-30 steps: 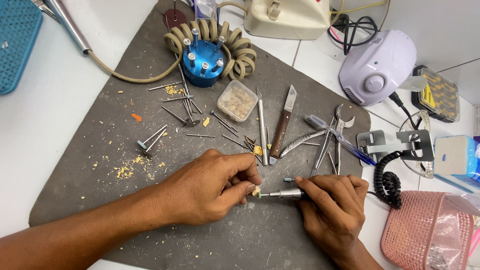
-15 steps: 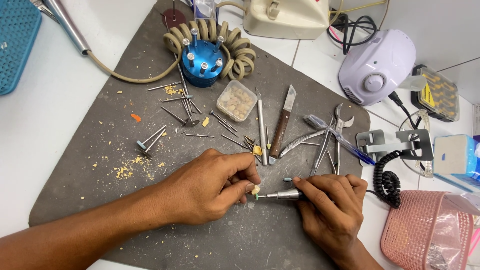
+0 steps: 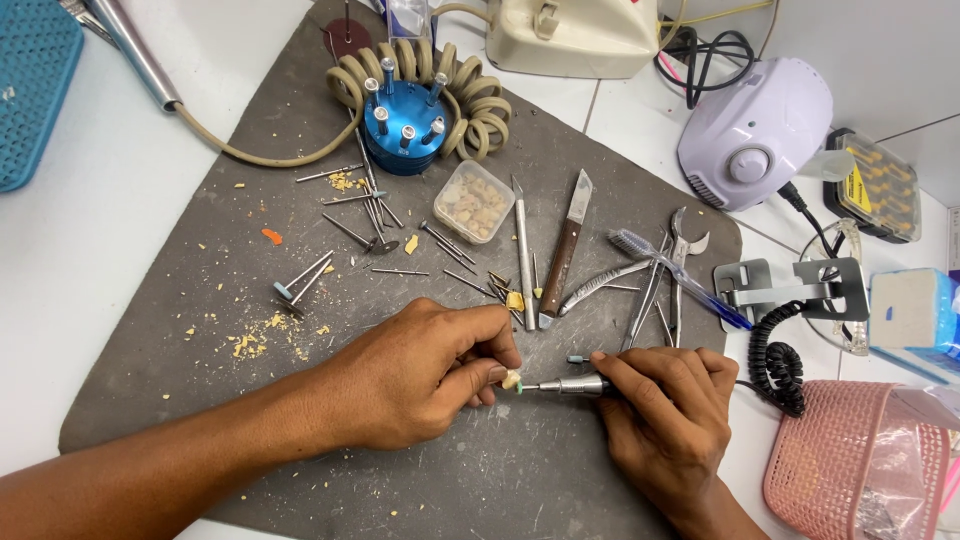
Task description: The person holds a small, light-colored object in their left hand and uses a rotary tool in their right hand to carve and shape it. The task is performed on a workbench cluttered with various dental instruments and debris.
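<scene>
Head view: a small cream piece (image 3: 511, 379) pinched in the left hand (image 3: 420, 372), with the rotary handpiece (image 3: 570, 385) tip against it.

The right hand (image 3: 665, 415) is closed around the handpiece, whose long axis runs level, pointing left to the piece over the grey mat (image 3: 180, 380). Farther back, a clear tub (image 3: 475, 201) holds cream bits; a blue stand (image 3: 405, 125) holds upright burs.

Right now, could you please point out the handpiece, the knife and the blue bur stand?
Handpiece (image 3: 572, 385), head view, metal barrel before the right fingers.
Knife (image 3: 560, 262), head view, brown handle.
Blue bur stand (image 3: 403, 125), head view, top face.
</scene>
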